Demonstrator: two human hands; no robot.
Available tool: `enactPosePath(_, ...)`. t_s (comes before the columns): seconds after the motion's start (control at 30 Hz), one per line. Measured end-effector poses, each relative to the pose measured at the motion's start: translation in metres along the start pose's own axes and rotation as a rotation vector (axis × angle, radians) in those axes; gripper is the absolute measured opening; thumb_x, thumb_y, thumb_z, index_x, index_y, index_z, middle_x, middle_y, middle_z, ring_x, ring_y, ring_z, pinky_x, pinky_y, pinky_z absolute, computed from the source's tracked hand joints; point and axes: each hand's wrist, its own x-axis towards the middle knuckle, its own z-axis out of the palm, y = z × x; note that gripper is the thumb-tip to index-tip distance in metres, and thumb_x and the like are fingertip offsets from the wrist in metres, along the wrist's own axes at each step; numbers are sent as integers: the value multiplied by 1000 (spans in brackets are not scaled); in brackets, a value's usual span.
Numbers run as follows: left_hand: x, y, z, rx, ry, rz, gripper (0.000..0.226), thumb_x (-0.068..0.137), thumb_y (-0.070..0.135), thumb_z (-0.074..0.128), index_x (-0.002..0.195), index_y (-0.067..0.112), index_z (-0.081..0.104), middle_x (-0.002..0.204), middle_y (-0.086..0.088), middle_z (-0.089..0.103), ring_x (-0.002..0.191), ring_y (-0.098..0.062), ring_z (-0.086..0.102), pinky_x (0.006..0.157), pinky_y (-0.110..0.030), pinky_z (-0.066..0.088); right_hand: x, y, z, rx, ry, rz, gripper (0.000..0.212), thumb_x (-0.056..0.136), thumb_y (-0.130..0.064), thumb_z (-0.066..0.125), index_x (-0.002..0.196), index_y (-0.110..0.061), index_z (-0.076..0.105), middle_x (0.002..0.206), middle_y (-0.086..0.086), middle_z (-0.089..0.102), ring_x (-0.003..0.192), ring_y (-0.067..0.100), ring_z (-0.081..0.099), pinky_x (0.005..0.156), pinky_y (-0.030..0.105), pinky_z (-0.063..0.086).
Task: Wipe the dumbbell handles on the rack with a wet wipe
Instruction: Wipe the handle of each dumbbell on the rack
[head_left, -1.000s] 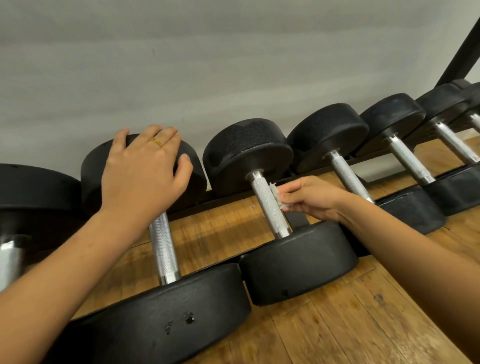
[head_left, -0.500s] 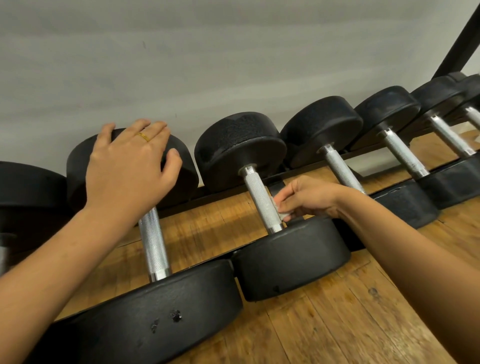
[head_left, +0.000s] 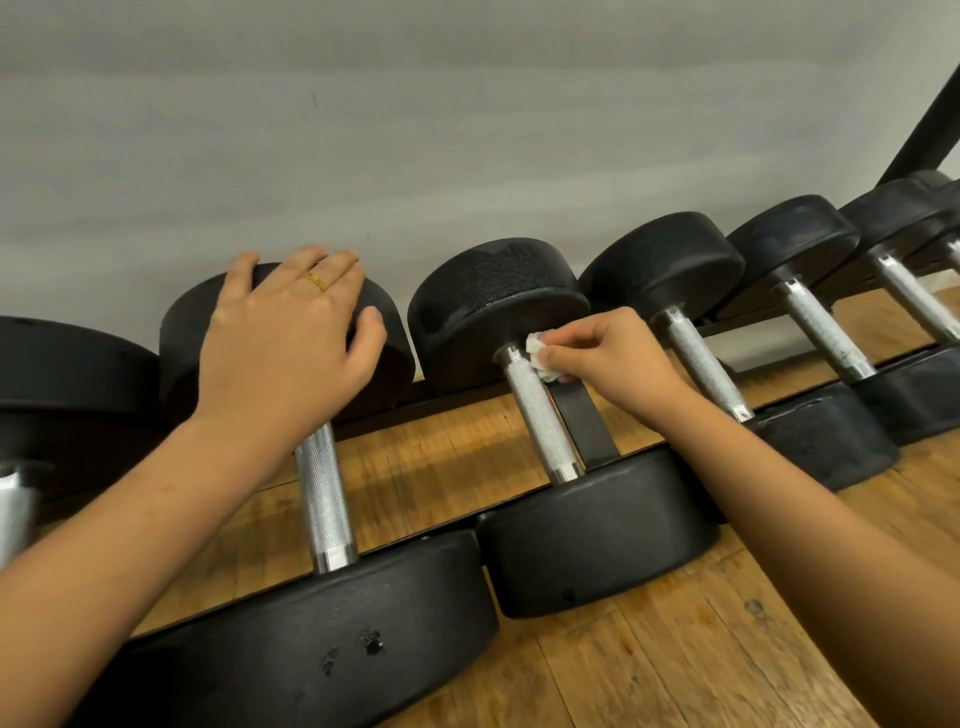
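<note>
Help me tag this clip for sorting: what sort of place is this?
Probably a gym or weight room: a row of black dumbbells with knurled steel handles lies on a rack, above a wooden floor, and the right hand pinches a wet wipe against one handle.

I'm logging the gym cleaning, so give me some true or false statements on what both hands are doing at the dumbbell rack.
1. The right hand pinches a white wet wipe against a knurled handle. True.
2. The wet wipe sits at that handle's near end. False: it is at the far end, beside the rear head.
3. The left hand grips a handle. False: it rests on a dumbbell head.
4. The left hand wears a gold ring. True.
</note>
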Motion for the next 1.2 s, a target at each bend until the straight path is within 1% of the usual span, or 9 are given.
enactPosePath(0.1, 0, 0, 0, -1, -5, -2, 56, 101, 39, 38, 137, 5, 64, 140, -12, 64, 135, -28, 56, 116, -60, 35, -4, -7, 5, -67, 18, -68, 17, 88, -17, 75, 105, -16, 78, 97, -12, 75, 88, -1, 70, 80, 15, 56)
enactPosePath(0.3, 0, -1, 0, 6, -18, 0, 58, 101, 41, 36, 138, 6, 63, 141, -12, 63, 136, -28, 55, 116, -60, 33, -6, -13, 9, -139, 6, -85, 15, 90, -20, 74, 104, -15, 79, 104, -7, 75, 88, -2, 69, 81, 16, 56)
enactPosePath(0.5, 0, -1, -1, 2, -13, 3, 57, 101, 41, 37, 137, 5, 64, 141, -12, 64, 135, -29, 56, 115, -60, 34, -10, -15, 7, -205, 59, -89, 8, 84, -18, 80, 88, -16, 72, 82, -8, 72, 75, 1, 67, 75, 23, 57)
enactPosePath(0.63, 0, 0, -2, -3, -13, 4, 57, 101, 40, 37, 137, 5, 64, 141, -12, 64, 135, -28, 56, 115, -59, 33, -16, -16, 5, -137, 49, -92, 26, 84, -13, 80, 107, -18, 69, 77, -7, 74, 68, 0, 70, 75, 22, 58)
enactPosePath(0.77, 0, 0, -2, 6, -9, 1, 56, 101, 39, 38, 137, 5, 64, 140, -12, 64, 134, -29, 57, 115, -59, 34, -17, -16, 4, -229, -26, -128, 33, 91, -14, 72, 124, -19, 70, 97, -10, 75, 82, -9, 66, 86, 16, 55)
enactPosePath(0.83, -1, -1, -1, 9, -8, 2, 57, 101, 40, 37, 137, 5, 64, 140, -12, 64, 134, -29, 56, 115, -58, 34, -14, -16, 5, -264, -45, -142, 28, 93, -15, 70, 121, -18, 72, 110, -8, 74, 86, -12, 63, 83, 5, 49)
enactPosePath(0.93, 0, 0, -1, 9, -6, 6, 57, 101, 40, 37, 137, 5, 64, 140, -12, 64, 134, -29, 57, 114, -59, 34, -11, -16, 7, -280, 0, -127, 22, 93, -16, 70, 114, -12, 75, 112, -3, 74, 86, -10, 61, 78, -1, 45)
enactPosePath(1.1, 0, 0, 0, 4, 1, -1, 57, 101, 40, 37, 137, 6, 64, 140, -11, 64, 135, -28, 56, 115, -59, 33, -4, -23, 8, -265, 22, -120, 13, 92, -12, 71, 102, -11, 78, 102, 0, 76, 86, 1, 68, 78, 14, 55)
enactPosePath(1.2, 0, 0, -1, -1, 5, 2, 57, 101, 41, 37, 138, 6, 64, 141, -11, 64, 135, -28, 56, 116, -59, 33, -5, -27, -1, -313, -84, -65, 12, 90, -12, 72, 101, -10, 78, 99, -2, 76, 84, 5, 70, 82, 25, 59)
